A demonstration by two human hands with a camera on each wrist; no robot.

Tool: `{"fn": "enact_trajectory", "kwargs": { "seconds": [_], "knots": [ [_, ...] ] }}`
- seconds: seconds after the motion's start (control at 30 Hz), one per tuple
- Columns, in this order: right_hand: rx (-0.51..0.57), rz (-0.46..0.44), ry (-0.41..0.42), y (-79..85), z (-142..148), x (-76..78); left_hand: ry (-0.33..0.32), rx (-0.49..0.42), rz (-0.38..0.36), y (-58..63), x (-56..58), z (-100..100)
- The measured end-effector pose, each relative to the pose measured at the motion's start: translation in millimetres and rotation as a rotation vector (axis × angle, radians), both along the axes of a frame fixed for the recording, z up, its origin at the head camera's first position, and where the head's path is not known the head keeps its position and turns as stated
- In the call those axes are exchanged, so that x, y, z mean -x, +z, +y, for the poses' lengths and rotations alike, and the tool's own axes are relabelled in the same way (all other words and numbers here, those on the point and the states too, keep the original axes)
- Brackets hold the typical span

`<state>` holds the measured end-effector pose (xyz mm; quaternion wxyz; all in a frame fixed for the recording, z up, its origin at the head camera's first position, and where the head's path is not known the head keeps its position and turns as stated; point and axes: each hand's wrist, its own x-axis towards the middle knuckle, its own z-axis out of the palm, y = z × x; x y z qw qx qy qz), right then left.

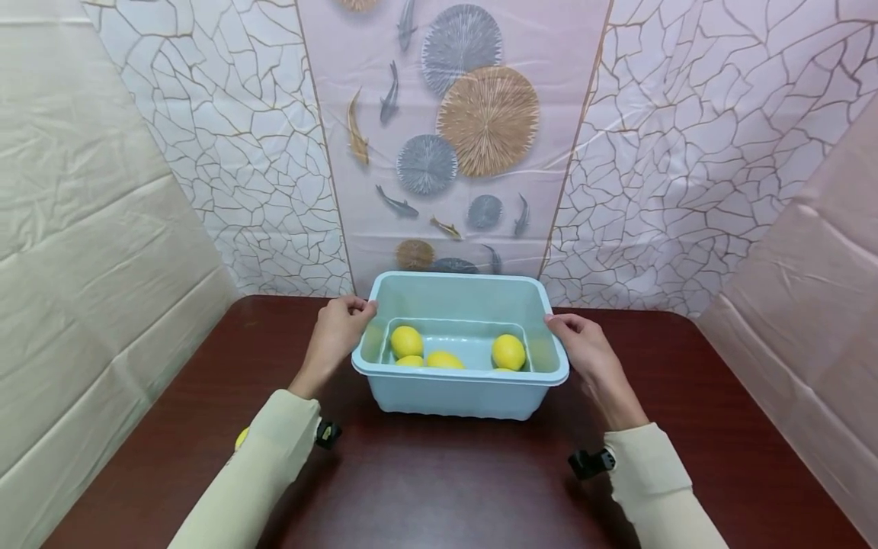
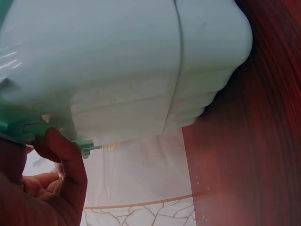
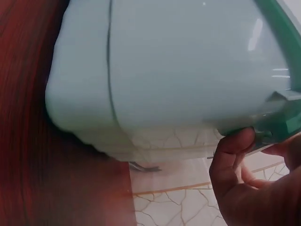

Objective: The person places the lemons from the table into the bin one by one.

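Note:
A light blue plastic basin (image 1: 446, 393) stands on the dark table near the back wall. Inside it lie several lemons, one at the left (image 1: 407, 342) and another at the right (image 1: 509, 352); the front wall partly hides the others. My left hand (image 1: 341, 324) pinches the basin's left rim between thumb and fingers. On the opposite side, my right hand (image 1: 583, 343) grips the right rim the same way. Both wrist views show curled fingers (image 2: 66, 165) at the rim's underside, with the basin's outer wall (image 3: 188, 70) filling most of the picture.
A yellow thing (image 1: 241, 438), mostly hidden behind my left sleeve, lies on the table (image 1: 446, 488) at the left. Patterned cloth (image 1: 439, 152) hangs right behind the basin, and pale cloth walls (image 1: 89, 252) close in both sides.

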<state>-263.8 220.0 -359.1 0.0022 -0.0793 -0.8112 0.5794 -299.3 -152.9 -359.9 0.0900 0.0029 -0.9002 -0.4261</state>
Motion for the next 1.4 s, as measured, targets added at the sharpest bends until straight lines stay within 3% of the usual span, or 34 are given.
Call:
{"fn": "enact_trajectory", "kwargs": {
  "seconds": [0.1,0.47,0.7,1.13,1.4],
  "knots": [
    [0.08,-0.022,-0.003,-1.9,1,0.8,-0.002,-0.001,0.002,-0.6,-0.3,0],
    [0.104,-0.07,-0.008,-3.9,2,-1.6,0.006,0.031,0.059,-0.7,-0.3,-1],
    [0.156,-0.078,0.003,-4.9,1,-2.9,0.0,0.085,0.042,4.7,-9.4,-7],
    [0.187,-0.097,0.018,-2.7,5,-1.3,-0.224,0.209,-0.006,24.0,-31.6,-34],
    [0.107,-0.067,0.018,-2.3,3,-0.8,-0.331,0.271,-0.008,26.8,-53.4,-57]
  ]
}}
